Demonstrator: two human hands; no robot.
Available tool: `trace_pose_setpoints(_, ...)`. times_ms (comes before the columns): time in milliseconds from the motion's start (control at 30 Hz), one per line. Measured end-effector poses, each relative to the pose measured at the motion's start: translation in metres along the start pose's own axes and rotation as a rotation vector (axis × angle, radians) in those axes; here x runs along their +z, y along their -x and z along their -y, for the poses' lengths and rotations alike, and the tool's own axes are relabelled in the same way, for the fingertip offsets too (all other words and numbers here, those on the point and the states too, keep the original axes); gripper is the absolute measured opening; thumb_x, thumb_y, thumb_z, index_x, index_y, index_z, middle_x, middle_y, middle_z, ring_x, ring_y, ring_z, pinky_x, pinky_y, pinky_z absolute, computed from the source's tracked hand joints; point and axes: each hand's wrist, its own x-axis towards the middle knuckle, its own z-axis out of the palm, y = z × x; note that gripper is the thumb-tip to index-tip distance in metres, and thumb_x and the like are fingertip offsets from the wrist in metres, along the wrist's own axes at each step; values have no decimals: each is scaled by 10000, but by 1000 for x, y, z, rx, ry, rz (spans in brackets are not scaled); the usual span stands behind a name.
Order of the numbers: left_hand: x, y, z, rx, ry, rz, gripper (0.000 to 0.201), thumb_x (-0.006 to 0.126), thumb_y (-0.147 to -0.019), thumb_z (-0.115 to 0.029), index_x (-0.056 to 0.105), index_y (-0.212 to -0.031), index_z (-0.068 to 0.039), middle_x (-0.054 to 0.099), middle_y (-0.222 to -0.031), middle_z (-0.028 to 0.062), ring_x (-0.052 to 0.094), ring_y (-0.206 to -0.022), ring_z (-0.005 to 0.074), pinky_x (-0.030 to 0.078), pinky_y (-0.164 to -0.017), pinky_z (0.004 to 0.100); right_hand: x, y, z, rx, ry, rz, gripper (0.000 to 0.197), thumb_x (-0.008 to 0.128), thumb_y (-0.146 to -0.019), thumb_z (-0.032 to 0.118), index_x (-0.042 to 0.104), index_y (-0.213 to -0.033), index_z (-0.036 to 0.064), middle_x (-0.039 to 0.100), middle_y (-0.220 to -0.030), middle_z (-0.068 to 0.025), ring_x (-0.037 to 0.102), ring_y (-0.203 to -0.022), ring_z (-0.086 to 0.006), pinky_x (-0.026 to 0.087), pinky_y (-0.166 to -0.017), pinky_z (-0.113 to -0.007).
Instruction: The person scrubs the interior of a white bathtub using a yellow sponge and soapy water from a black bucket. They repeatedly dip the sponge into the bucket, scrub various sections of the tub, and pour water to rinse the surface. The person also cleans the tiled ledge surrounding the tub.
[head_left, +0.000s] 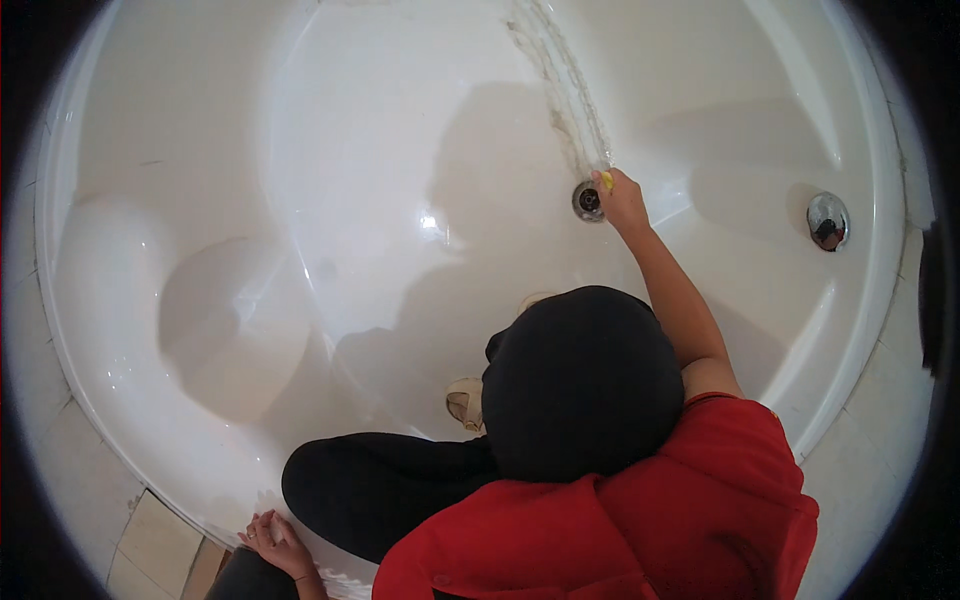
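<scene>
Yellow object [606, 181] pokes from the right hand [623, 203], curled closed around it; slick fingers could let it slip toward the drain [589, 202], just left of that hand. The left hand [278, 545], half open, looks empty.

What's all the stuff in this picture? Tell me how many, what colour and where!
Tub: 1, white, filling most of the view
Drain: 1, silver and dark, upper right of centre
Round fitting: 1, shiny silver, tub's right wall
Streak: 1, whitish with brownish edges, top edge to drain
Tiles: several, pale, outside the tub
Dark object: 1, blackish, far right, unclear
Small thing: 1, yellow, mostly hidden in right hand
Footwear: 2, beige, near centre, partly hidden
Top: 1, red, lower right
Trousers: 1 pair, black, lower middle
Right hand: 1, bare, beside drain
Left hand: 1, bare, lower left
</scene>
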Motion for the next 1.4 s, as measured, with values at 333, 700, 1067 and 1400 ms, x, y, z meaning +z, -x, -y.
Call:
trace_pose_setpoints(333, 3, -3, -7, 26, -43, -53, 99, 607, -875, -139, 642, -885, -47, 625, -911, 117, 581, -1030, 315, 200, -1122, 535, 71, -15, 78, -370, -473, 122, 397, 664, -864, 267, 533, -1165, 43, 593, -1102, -176, 567, -1027, -313, 450, -895, -414)
trace_pose_setpoints(700, 8, -7, -9, -6, -49, -36, 91, 598, -886, -129, 640, -865, -51, 622, -898, 115, 573, -1026, 308, 185, -1135, 533, 44, -91, 58, -410, -106, -497, 398, 510, -799, -46, 582, -1185, 12, 503, -1289, -236, 445, -1233, -396, 310, -1094, -465)
trace_pose_setpoints(1067, 3, -3, -13, -50, -28, -38, 64, 602, -863, -116, 622, -852, -56, 601, -883, 102, 573, -990, 301, 159, -1144, 546, 64, -168, 111, -371, -34, -647, 399, 629, -821, 87, 565, -1210, 31, 559, -1154, -221, 511, -1103, -393, 424, -940, -458)
trace_pose_setpoints(1400, 0, -3, -15, -36, -27, -36, 110, 604, -861, -146, 638, -834, -45, 605, -866, 104, 559, -951, 306, 168, -1144, 535, 144, -210, 231, -1320, 180, -250, 394, 495, -867, 95, 640, -1206, 233, 554, -1331, -35, 496, -1220, -275, 383, -1023, -418)
